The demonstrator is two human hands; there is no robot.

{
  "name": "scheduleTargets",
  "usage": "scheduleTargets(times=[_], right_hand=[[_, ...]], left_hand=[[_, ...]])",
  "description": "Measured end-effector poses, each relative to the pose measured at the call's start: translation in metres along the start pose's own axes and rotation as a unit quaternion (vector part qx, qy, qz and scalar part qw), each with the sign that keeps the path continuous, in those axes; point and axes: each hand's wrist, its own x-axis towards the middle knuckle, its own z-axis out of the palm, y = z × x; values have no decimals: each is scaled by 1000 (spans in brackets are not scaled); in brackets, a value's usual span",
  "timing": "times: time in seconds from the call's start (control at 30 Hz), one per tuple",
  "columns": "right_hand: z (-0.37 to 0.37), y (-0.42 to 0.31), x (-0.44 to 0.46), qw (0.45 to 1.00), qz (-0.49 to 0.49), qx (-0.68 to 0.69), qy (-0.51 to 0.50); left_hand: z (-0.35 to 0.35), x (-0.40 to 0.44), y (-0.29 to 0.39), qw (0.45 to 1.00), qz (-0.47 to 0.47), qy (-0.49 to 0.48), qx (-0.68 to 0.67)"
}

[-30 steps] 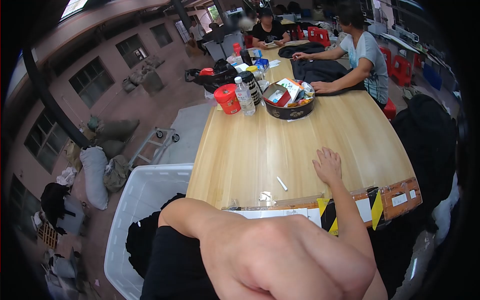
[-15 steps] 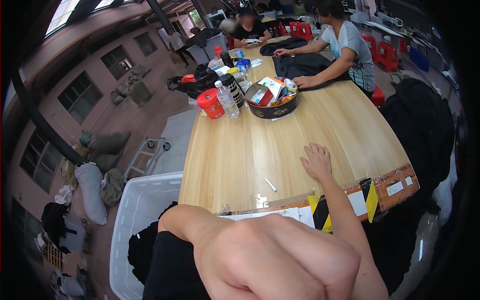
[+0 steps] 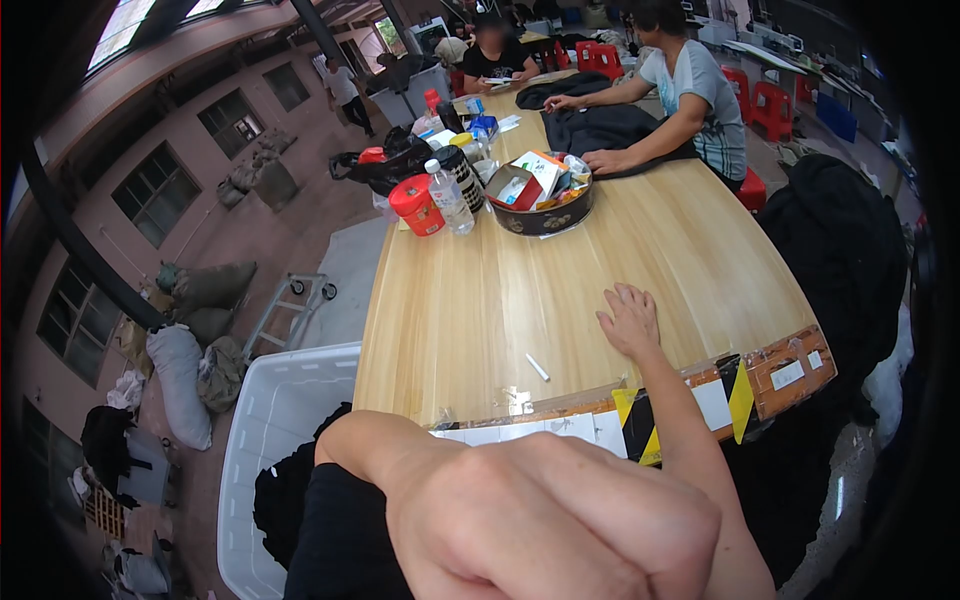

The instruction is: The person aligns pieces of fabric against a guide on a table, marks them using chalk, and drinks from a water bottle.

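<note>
My right hand (image 3: 630, 320) lies palm down on the wooden tabletop (image 3: 480, 300), fingers spread, holding nothing. A short white stick (image 3: 538, 367), perhaps a pen or chalk, rests on the table to its left, apart from it. Very close to the camera, my left hand (image 3: 560, 510) fills the lower middle, its back and knuckles showing. Its fingers are hidden past the bottom edge, so what they hold or touch does not show.
A round tin (image 3: 540, 210) of small packets, a bottle (image 3: 450, 200) and a red canister (image 3: 415, 205) stand farther back. A co-worker (image 3: 690, 100) handles dark cloth (image 3: 610, 135). Left is a white bin (image 3: 245, 450) with black fabric; dark cloth (image 3: 830, 250) is piled right.
The view has shifted slightly. Both my hands keep nearly the same pose. A person walking in the far background has moved a little to the left.
</note>
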Motion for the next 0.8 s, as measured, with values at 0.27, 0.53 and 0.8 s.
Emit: scheduleTargets(times=[0.27, 0.53, 0.8], right_hand=[[2, 1, 1, 1000, 0, -1, -1], [0, 0, 1, 1000, 0, 2, 0], [2, 2, 1, 1000, 0, 11, 4]], left_hand=[[-30, 53, -2, 930, -37, -365, -4], [-16, 1, -26, 982, 21, -179, -59], [-20, 49, -5, 956, -50, -290, 0]])
